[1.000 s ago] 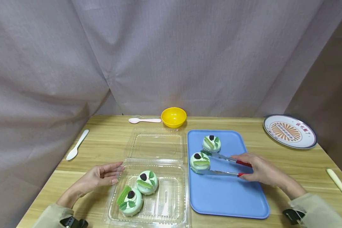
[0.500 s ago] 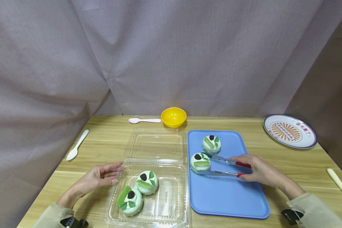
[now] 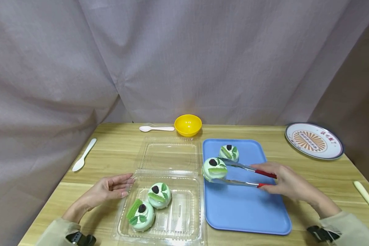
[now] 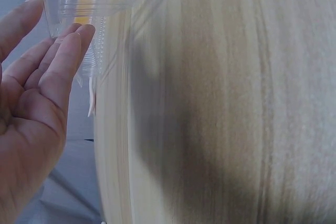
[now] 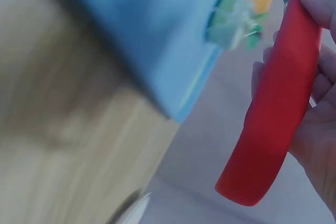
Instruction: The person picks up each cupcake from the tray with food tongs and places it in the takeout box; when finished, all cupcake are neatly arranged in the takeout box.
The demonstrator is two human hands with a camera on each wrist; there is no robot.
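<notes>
My right hand (image 3: 287, 181) grips red-handled metal tongs (image 3: 238, 165), whose tips clasp a pale green cake (image 3: 209, 173) topped with a dark berry and green leaves. The cake is raised over the left edge of a blue tray (image 3: 246, 212). A similar cake (image 3: 226, 155) sits at the back of that tray. My left hand (image 3: 103, 191), fingers relaxed, is at the left rim of an open clear plastic clamshell box (image 3: 184, 225). Inside the box are two more such cakes, one nearer the back (image 3: 161, 201) and one at the front left (image 3: 145, 222).
A yellow bowl (image 3: 188, 125) and a pinkish spoon (image 3: 156, 128) are at the table's back edge. A white spoon (image 3: 84, 155) lies at the left. On the right are a patterned plate (image 3: 332, 150) and a cream-handled utensil (image 3: 365, 196). A grey curtain (image 3: 184, 61) hangs behind.
The tongs have closed around the front cake on the tray and lifted it, slightly up and left. My left hand and the box stay put.
</notes>
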